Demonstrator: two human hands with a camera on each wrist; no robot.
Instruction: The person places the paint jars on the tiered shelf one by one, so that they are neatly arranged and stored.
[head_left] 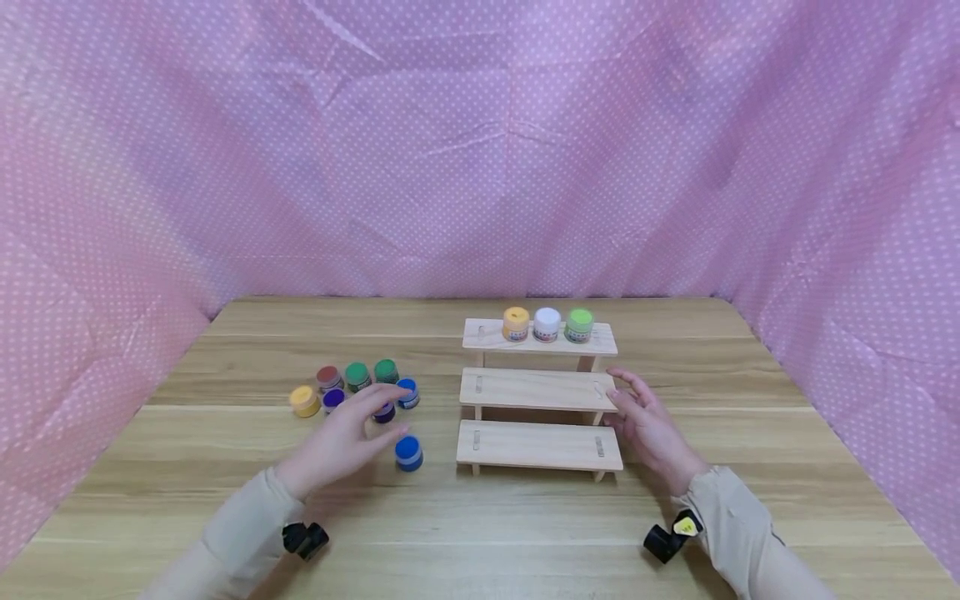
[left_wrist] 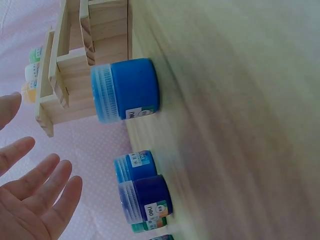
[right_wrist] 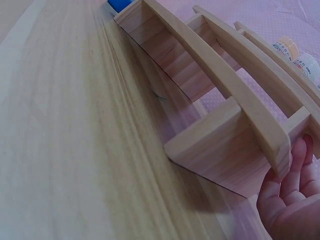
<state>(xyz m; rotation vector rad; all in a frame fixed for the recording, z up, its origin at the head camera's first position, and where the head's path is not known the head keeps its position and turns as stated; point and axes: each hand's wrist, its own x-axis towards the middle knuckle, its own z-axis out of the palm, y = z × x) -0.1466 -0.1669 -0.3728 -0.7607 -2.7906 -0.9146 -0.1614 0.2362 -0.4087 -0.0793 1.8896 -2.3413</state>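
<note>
My left hand point(head_left: 341, 437) hovers over the left side of the table, thumb and fingers spread, holding nothing. Just right of its thumb a blue paint jar point(head_left: 408, 453) stands alone. Behind the fingers are another blue jar point(head_left: 408, 393) and a dark purple jar point(head_left: 384, 412), partly covered by the hand. A three-step wooden rack point(head_left: 538, 444) stands right of the jars. My right hand point(head_left: 654, 433) is at the rack's right end, its fingertips against the ends of the lower steps. On the top step sit an orange jar point(head_left: 516, 325), a white jar point(head_left: 547, 325) and a light green jar point(head_left: 579, 326).
Further left cluster a yellow-orange jar point(head_left: 304, 402), a reddish-brown jar point(head_left: 329, 379), a second purple jar point(head_left: 333, 400), a green jar point(head_left: 357, 376) and a darker green jar point(head_left: 386, 372). Pink dotted cloth point(head_left: 480, 167) hangs around the wooden table point(head_left: 480, 542).
</note>
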